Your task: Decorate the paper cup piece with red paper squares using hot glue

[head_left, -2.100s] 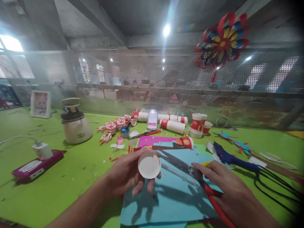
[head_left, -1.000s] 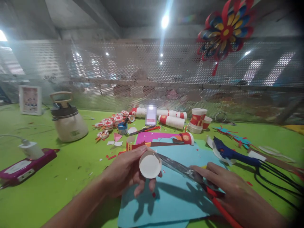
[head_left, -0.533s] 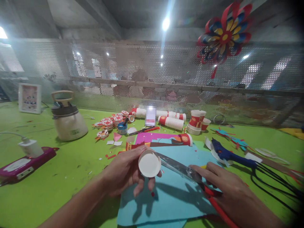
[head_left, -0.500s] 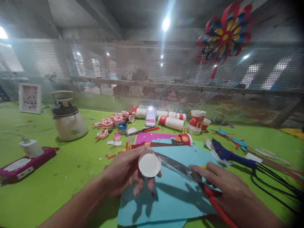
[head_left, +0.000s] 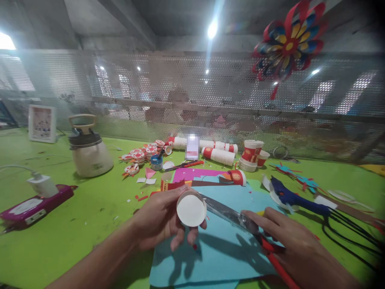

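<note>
My left hand (head_left: 162, 218) holds a round white paper cup base (head_left: 191, 208) between thumb and fingers, its flat face turned toward me. My right hand (head_left: 288, 237) is closed round red-handled scissors (head_left: 228, 212), whose blades point left and reach the right edge of the cup base. Whether the blades touch it I cannot tell. Beneath both hands lies light blue paper (head_left: 210, 257). A red and white cup piece (head_left: 237, 177) rests on its side behind the blue paper, beside magenta paper (head_left: 186, 175).
Stacked paper cups (head_left: 218, 155), upright cups (head_left: 252, 154) and a phone (head_left: 192, 147) stand at the back. A blue glue gun (head_left: 297, 198) with cables lies right. On the left are a jug (head_left: 92, 156), a purple power strip (head_left: 39, 208) and red-white discs (head_left: 137, 155).
The whole view has shifted slightly, so most things appear a little further right. Both hands keep their grip on the cup base and the scissors.
</note>
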`<state>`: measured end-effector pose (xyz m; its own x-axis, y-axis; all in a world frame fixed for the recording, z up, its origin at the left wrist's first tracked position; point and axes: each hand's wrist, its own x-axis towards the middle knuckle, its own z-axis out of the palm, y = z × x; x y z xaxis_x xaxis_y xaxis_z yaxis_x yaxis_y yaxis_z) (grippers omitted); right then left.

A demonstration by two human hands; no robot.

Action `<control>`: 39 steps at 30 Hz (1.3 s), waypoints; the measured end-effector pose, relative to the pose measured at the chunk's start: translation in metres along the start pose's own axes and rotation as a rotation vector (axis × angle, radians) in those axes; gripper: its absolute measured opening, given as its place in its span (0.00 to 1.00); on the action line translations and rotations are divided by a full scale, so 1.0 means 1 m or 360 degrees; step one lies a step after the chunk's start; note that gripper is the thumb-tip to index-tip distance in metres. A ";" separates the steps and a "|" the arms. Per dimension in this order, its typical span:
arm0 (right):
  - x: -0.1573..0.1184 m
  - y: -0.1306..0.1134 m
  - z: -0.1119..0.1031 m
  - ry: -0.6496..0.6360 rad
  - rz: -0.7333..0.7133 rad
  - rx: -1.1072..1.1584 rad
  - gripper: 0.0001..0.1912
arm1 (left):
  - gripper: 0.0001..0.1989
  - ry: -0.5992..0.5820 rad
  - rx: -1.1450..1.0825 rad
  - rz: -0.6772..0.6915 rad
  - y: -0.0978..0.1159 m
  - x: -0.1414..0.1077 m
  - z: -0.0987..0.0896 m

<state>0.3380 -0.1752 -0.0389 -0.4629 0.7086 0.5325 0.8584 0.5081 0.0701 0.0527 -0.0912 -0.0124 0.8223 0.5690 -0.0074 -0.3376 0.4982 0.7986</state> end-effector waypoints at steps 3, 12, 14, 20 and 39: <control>-0.002 0.002 0.003 0.0007 -0.0030 -0.0039 0.23 | 0.21 0.0002 -0.0022 -0.0036 0.001 0.000 0.001; 0.004 0.001 0.001 0.0062 -0.0075 -0.0039 0.22 | 0.20 0.0111 0.0038 -0.0044 0.002 0.000 0.002; 0.004 0.000 0.001 0.0046 -0.0065 -0.0028 0.21 | 0.19 0.0121 0.0055 -0.0039 0.001 0.000 0.002; 0.003 0.001 0.000 0.0002 -0.0058 -0.0022 0.22 | 0.18 0.0111 0.0085 -0.0048 0.002 -0.001 0.001; -0.001 -0.003 -0.001 -0.0041 -0.0046 -0.0081 0.24 | 0.17 0.0142 0.0035 -0.0081 -0.002 0.003 -0.006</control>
<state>0.3359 -0.1774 -0.0387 -0.4926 0.7068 0.5077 0.8545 0.5033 0.1284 0.0529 -0.0869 -0.0178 0.7937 0.5999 -0.1008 -0.2859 0.5141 0.8087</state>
